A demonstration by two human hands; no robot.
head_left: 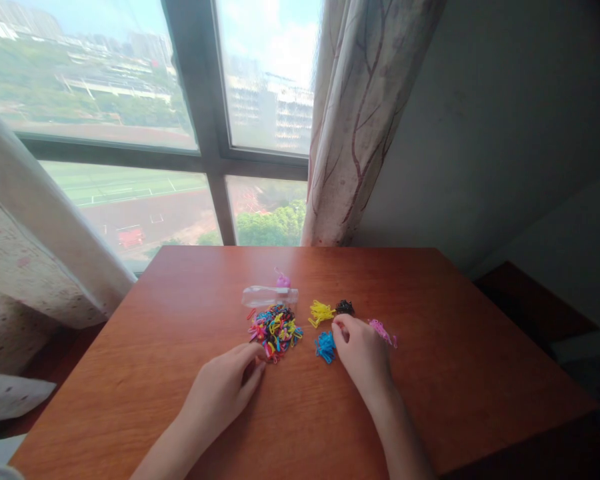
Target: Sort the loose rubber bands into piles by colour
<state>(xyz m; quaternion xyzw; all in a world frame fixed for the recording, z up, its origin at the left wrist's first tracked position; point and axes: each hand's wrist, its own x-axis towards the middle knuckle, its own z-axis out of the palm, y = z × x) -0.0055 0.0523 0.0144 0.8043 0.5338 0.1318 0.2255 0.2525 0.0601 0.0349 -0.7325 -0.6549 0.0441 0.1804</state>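
A mixed heap of small coloured loops, which look like rubber bands (276,330), lies on the wooden table. My left hand (230,377) is at the heap's near left edge, thumb and fingers curled together; any band between the tips is too small to make out. To the right, my right hand (363,350) is closed in a pinch among single-colour piles, its tips hiding whatever they hold. Around it are yellow bands (321,313), black bands (345,307), blue bands (325,347) and pink bands (381,331), the last partly behind the hand.
Behind the heap lies a clear plastic container (265,296), with a pink piece (283,281) beyond it. The brown table (180,320) meets a window and a patterned curtain (355,120) at its far edge. A pale curtain (45,260) hangs at left.
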